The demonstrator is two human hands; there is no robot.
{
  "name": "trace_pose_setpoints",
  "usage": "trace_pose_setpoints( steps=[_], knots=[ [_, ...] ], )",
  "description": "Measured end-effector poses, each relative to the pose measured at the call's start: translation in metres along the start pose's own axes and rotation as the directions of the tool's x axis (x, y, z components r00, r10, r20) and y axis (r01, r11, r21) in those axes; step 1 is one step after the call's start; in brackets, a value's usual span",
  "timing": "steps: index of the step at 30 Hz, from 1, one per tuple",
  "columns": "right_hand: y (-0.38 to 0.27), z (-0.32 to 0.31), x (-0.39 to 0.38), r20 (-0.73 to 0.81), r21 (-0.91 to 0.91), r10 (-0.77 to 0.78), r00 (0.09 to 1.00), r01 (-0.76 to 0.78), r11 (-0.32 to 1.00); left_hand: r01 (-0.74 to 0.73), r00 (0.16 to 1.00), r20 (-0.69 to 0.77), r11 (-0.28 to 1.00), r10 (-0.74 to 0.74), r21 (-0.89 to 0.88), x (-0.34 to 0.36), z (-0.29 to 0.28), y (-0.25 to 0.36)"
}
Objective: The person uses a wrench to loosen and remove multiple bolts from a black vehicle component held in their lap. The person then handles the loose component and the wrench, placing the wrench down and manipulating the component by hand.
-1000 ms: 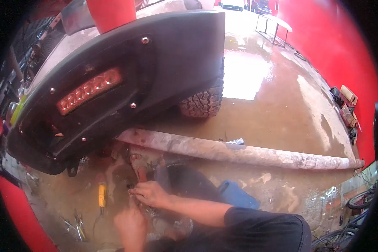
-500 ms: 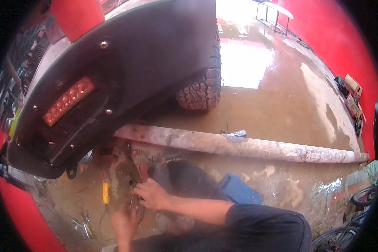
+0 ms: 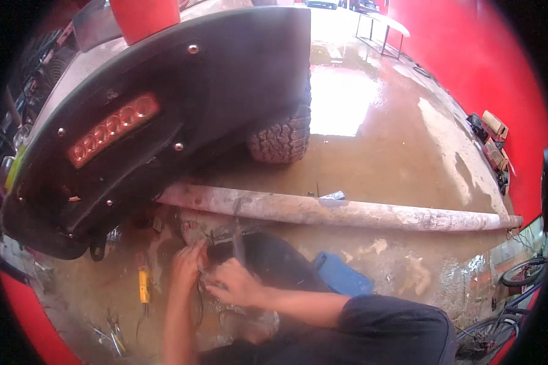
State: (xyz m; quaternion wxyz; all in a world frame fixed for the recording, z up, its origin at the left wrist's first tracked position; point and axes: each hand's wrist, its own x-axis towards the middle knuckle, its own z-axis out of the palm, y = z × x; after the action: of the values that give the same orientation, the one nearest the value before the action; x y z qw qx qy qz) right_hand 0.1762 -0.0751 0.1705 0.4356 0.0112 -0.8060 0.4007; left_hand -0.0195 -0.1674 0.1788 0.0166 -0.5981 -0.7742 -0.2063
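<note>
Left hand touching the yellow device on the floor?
Apart. The head view shows a strip of floor between the left hand and the yellow device, which lies to its left.

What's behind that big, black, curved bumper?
Part of a dark, chunky-treaded rubber tyre shows at the lower right of the black curved bumper, which hides the rest.

Vehicle workshop: bumper (image 3: 170, 91), tyre (image 3: 280, 139), scattered tools (image 3: 116, 338)
</note>
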Motion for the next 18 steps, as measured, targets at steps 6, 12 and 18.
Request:
trace_pose_setpoints(
  steps=[6, 12, 18],
  knots=[
    [0.003, 0.025, 0.007, -0.013, -0.149, -0.015, 1.000, 0.013, 0.989, 0.160, 0.985, -0.037, 0.979, -0.166, -0.129, -0.020, -0.013, -0.015],
    [0.001, 0.034, 0.006, -0.063, -0.141, -0.043, 0.997, 0.034, 0.989, 0.475, 0.870, 0.102, 0.876, -0.482, 0.089, -0.064, -0.075, 0.025],
    [0.003, 0.040, 0.008, -0.034, -0.128, -0.081, 0.996, 0.076, 0.989, 0.464, 0.750, 0.292, 0.787, -0.593, 0.407, -0.100, -0.111, 0.108]
  ],
)
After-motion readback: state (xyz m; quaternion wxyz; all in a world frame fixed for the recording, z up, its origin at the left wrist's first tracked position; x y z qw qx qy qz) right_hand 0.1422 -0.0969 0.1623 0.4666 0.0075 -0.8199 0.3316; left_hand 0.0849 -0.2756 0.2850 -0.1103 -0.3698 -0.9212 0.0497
